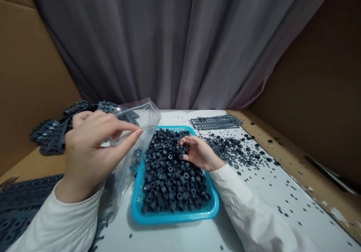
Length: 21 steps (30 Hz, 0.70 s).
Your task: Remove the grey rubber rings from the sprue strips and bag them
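Observation:
My left hand pinches the side of a clear zip bag between thumb and fingers. The bag hangs upright at the left edge of a blue basket, its mouth at the top. Some dark pieces show inside the bag, low down. Small dark rubber bushings, short cylinders with a hole through them, fill the basket. My right hand reaches into the basket's far right part, fingers curled round a few bushings; the palm side is partly hidden.
Dark perforated rubber sheets lie at the back right, with more studded sheets piled at the left and others at the front left. Loose dark scraps cover the white table right of the basket. A grey curtain hangs behind; cardboard walls stand either side.

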Each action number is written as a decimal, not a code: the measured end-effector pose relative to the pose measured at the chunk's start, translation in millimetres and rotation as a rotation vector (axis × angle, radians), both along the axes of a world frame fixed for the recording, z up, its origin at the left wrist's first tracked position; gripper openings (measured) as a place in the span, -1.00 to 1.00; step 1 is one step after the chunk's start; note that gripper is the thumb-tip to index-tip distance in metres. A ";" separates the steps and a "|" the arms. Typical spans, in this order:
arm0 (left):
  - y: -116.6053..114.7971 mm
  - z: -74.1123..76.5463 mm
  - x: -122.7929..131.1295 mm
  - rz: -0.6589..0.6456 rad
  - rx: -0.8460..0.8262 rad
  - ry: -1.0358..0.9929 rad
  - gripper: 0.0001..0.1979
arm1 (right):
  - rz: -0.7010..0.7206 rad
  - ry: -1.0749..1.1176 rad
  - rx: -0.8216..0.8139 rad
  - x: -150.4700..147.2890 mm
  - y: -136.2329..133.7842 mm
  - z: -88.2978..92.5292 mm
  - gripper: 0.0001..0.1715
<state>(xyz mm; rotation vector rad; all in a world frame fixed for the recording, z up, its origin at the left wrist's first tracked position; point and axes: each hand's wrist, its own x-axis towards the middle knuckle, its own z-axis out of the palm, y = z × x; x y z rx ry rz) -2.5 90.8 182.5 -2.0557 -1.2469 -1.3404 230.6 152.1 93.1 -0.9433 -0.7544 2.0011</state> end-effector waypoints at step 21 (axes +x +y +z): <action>0.2 0.9 1.4 -0.014 0.007 -0.009 -0.90 | -0.130 0.326 -0.227 -0.8 2.3 -3.6 -0.64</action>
